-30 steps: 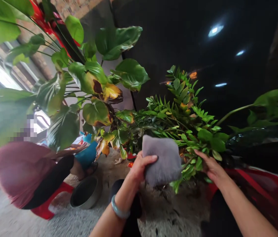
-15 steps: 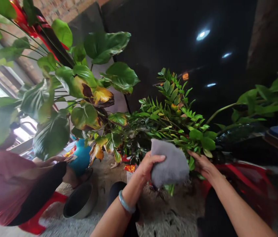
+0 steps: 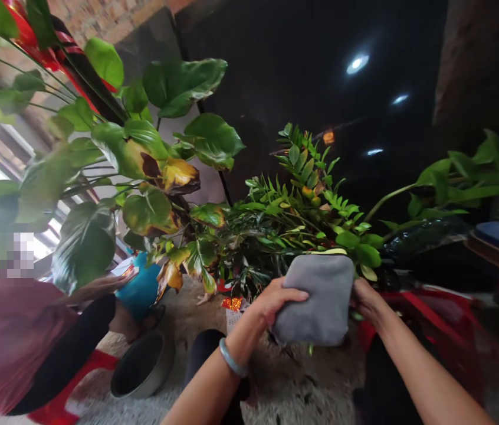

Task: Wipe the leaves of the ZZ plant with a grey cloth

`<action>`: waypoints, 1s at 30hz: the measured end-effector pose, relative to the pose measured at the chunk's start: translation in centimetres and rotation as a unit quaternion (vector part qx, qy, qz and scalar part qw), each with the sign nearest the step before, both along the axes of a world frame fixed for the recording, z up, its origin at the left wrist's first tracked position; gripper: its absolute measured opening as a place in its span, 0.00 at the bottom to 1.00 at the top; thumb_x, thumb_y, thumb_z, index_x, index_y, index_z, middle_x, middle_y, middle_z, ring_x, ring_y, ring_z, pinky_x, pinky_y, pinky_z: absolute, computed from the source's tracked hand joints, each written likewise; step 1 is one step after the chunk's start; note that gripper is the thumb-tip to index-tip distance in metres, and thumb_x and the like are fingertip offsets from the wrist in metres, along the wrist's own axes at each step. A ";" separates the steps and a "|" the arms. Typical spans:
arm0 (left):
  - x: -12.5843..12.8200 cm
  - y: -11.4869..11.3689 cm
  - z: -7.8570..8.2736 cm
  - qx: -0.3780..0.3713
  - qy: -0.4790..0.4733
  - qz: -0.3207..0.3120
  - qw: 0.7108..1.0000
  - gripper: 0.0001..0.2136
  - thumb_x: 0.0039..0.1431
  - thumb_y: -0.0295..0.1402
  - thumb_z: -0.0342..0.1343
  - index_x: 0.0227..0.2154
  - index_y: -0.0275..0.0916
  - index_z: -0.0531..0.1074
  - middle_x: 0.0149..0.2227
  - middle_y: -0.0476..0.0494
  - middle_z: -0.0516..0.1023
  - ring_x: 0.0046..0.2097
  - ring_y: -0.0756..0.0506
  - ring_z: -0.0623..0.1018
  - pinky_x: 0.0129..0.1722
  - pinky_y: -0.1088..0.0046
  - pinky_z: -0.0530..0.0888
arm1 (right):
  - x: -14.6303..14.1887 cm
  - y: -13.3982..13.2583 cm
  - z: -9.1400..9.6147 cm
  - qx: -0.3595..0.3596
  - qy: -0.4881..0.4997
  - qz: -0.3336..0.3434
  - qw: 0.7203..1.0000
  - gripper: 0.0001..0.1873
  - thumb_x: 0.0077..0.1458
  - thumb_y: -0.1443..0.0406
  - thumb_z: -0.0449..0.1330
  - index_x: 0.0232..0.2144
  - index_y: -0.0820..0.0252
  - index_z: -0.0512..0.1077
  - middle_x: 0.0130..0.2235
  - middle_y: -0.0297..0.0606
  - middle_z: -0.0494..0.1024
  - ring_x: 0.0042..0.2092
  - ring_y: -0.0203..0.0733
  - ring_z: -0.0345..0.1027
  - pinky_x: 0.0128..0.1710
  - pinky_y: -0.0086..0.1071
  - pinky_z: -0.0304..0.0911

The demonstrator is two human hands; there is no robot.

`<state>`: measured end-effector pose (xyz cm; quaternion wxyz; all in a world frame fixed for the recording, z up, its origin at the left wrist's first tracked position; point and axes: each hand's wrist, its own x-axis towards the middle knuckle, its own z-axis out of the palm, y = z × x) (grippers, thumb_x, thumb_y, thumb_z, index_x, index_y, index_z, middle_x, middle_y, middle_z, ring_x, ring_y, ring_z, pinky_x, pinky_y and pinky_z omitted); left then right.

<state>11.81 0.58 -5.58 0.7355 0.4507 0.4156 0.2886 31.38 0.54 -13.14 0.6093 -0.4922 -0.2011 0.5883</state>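
My left hand [image 3: 276, 302] is closed on a folded grey cloth [image 3: 318, 298], thumb lying across its upper left edge. The cloth presses against the lower leaves of a bushy plant with small glossy leaflets [image 3: 307, 212]. My right hand [image 3: 367, 300] sits at the cloth's right edge among those leaves; its fingers are mostly hidden behind the cloth. A green bangle [image 3: 230, 359] circles my left wrist.
A large-leafed plant [image 3: 143, 171] with yellowed, browned leaves fills the left. Another person in a red top [image 3: 15, 336] crouches at the lower left beside a blue pot [image 3: 143, 289]. A metal bowl [image 3: 141, 366] rests on the speckled floor. Red objects lie at the right.
The cloth has shifted right and down along the small-leafed plant, flattening out. My right hand moved from the leaves in to the cloth's right edge. The view drifted slightly left.
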 end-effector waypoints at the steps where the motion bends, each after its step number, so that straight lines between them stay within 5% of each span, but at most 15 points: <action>1: -1.0 0.3 0.8 0.013 -0.010 0.006 1.000 0.20 0.26 0.30 0.68 0.30 0.34 0.77 0.27 0.45 0.79 0.29 0.45 0.75 0.32 0.70 0.70 | 0.0 0.1 0.1 -0.017 0.004 -0.003 1.000 0.07 0.38 0.64 0.65 0.22 0.57 0.70 0.18 0.36 0.75 0.21 0.45 0.71 0.18 0.32 0.64; 5: -3.0 3.1 4.2 0.091 -0.081 0.166 0.979 0.19 0.28 0.31 0.68 0.30 0.34 0.75 0.27 0.46 0.79 0.27 0.46 0.75 0.30 0.72 0.71 | 0.0 0.5 0.5 -0.060 0.007 -0.020 0.998 0.10 0.40 0.61 0.65 0.27 0.57 0.71 0.19 0.35 0.77 0.19 0.42 0.69 0.16 0.31 0.63; 8: -2.6 4.6 4.2 0.098 -0.094 0.266 0.954 0.17 0.30 0.30 0.67 0.29 0.35 0.74 0.26 0.47 0.78 0.27 0.47 0.74 0.29 0.72 0.71 | -0.4 0.8 0.5 -0.072 0.000 -0.036 0.997 0.09 0.40 0.62 0.65 0.27 0.56 0.70 0.18 0.32 0.75 0.18 0.41 0.68 0.15 0.30 0.62; 10: -2.2 4.1 2.7 0.074 -0.058 0.251 0.963 0.17 0.29 0.29 0.67 0.28 0.35 0.74 0.25 0.46 0.78 0.26 0.47 0.74 0.29 0.72 0.71 | -0.6 0.9 0.4 -0.074 -0.003 -0.044 0.996 0.10 0.40 0.61 0.65 0.27 0.56 0.70 0.17 0.31 0.74 0.18 0.41 0.67 0.16 0.31 0.62; 13: -2.9 1.5 0.3 0.019 -0.005 0.141 0.990 0.17 0.26 0.29 0.68 0.26 0.33 0.75 0.24 0.45 0.78 0.25 0.46 0.74 0.28 0.72 0.71 | -0.5 0.8 0.3 -0.071 -0.006 -0.046 0.996 0.12 0.39 0.60 0.66 0.28 0.55 0.71 0.19 0.32 0.76 0.20 0.42 0.69 0.17 0.32 0.63; 16: -5.1 -0.8 0.1 -0.010 0.003 0.042 0.999 0.18 0.25 0.29 0.68 0.27 0.32 0.77 0.25 0.43 0.79 0.26 0.46 0.75 0.28 0.72 0.71 | -0.1 0.6 0.2 -0.068 -0.006 -0.033 0.997 0.13 0.38 0.60 0.66 0.29 0.55 0.71 0.21 0.34 0.77 0.22 0.45 0.71 0.18 0.33 0.64; 19: -7.3 -0.6 2.3 0.036 -0.022 0.085 0.996 0.19 0.25 0.30 0.69 0.28 0.31 0.77 0.26 0.43 0.79 0.26 0.45 0.76 0.27 0.72 0.72 | 0.2 0.6 0.0 -0.060 -0.001 -0.019 0.998 0.13 0.38 0.59 0.66 0.29 0.56 0.72 0.22 0.34 0.78 0.23 0.44 0.71 0.20 0.34 0.65; 22: -8.1 1.3 4.1 0.098 -0.079 0.241 0.962 0.19 0.26 0.31 0.69 0.27 0.34 0.75 0.25 0.46 0.79 0.25 0.47 0.75 0.26 0.73 0.71 | 0.1 0.9 -0.2 -0.063 0.000 -0.032 0.998 0.12 0.39 0.60 0.66 0.28 0.56 0.71 0.20 0.33 0.77 0.20 0.42 0.70 0.19 0.33 0.65; 25: -7.7 2.3 3.2 0.100 -0.079 0.326 0.937 0.19 0.26 0.31 0.69 0.27 0.35 0.73 0.25 0.48 0.78 0.25 0.47 0.75 0.27 0.73 0.71 | -0.2 1.1 -0.2 -0.068 -0.007 -0.046 0.997 0.12 0.39 0.62 0.66 0.29 0.55 0.70 0.19 0.32 0.76 0.19 0.42 0.69 0.18 0.32 0.64; 30: -7.5 -1.4 -1.7 0.005 0.025 0.133 0.991 0.19 0.26 0.30 0.68 0.28 0.32 0.76 0.23 0.44 0.78 0.26 0.46 0.75 0.29 0.71 0.71 | -0.2 1.0 -0.3 -0.063 -0.017 -0.044 0.997 0.11 0.39 0.61 0.66 0.29 0.57 0.71 0.20 0.33 0.77 0.19 0.42 0.69 0.17 0.32 0.63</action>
